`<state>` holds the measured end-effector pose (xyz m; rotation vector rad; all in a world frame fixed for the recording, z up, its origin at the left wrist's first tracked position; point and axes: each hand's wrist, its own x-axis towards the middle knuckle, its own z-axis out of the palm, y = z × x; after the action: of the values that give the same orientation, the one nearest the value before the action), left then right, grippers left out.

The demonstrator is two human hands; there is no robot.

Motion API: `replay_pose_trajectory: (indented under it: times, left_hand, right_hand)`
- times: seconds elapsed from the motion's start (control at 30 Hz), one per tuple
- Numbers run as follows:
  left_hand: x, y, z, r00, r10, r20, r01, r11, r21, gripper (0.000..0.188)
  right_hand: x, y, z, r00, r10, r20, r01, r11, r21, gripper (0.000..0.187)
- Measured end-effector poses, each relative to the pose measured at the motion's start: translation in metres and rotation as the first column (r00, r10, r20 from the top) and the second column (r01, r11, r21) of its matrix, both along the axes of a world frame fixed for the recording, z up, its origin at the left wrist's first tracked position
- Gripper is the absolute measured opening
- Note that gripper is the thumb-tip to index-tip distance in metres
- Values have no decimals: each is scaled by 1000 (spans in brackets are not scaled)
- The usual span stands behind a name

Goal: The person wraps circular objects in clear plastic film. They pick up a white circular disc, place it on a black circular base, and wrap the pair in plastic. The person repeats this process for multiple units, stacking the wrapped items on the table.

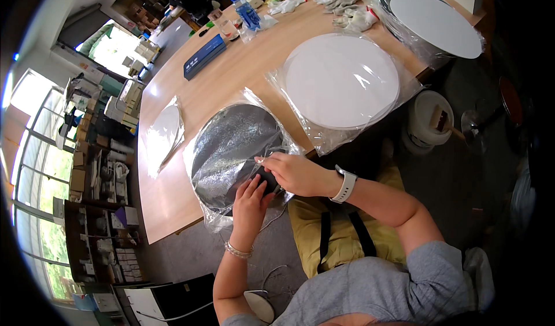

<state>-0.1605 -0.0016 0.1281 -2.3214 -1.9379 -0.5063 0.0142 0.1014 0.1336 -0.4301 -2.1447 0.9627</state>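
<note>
Right fingers [270, 163] pinch film [228, 152], left fingers [249, 188] lie extended — wooden table [167, 207], bright windows [49, 178] beyond.

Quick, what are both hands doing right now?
Left hand: open, fingers resting on the dark round disc.
Right hand: closed, thumb and finger apparently pinching the clear plastic film.

Bright windows [53, 172] stand beside dark, cluttered shelves [99, 233]

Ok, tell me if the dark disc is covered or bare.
Covered, at least mostly: wrinkled clear film shines across the dark disc and sticks out past its rim. Whether sealed, I cannot tell.
</note>
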Motion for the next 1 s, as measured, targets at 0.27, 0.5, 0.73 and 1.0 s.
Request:
replay_pose_trajectory:
  times: [0.27, 0.5, 0.73, 1.0]
  left_hand:
    - [-4, 6, 9, 991, -6, 134, 10, 1000, -29, 26]
    - [-15, 12, 16, 964, -33, 266, 64, 992, -112, 24]
    - [-16, 12, 17, 947, 28, 321, 23, 988, -154, 23]
    - [-9, 13, 30, 991, -112, 79, 123, 980, -158, 26]
  right_hand:
    - [12, -3, -5, 997, 9, 81, -11, 1000, 19, 32]
    - [17, -8, -13, 1000, -22, 0, 22, 999, 26, 32]
    - [18, -11, -12, 999, -9, 34, 9, 1000, -7, 32]
    - [17, -12, -13, 999, -53, -13, 53, 998, -15, 31]
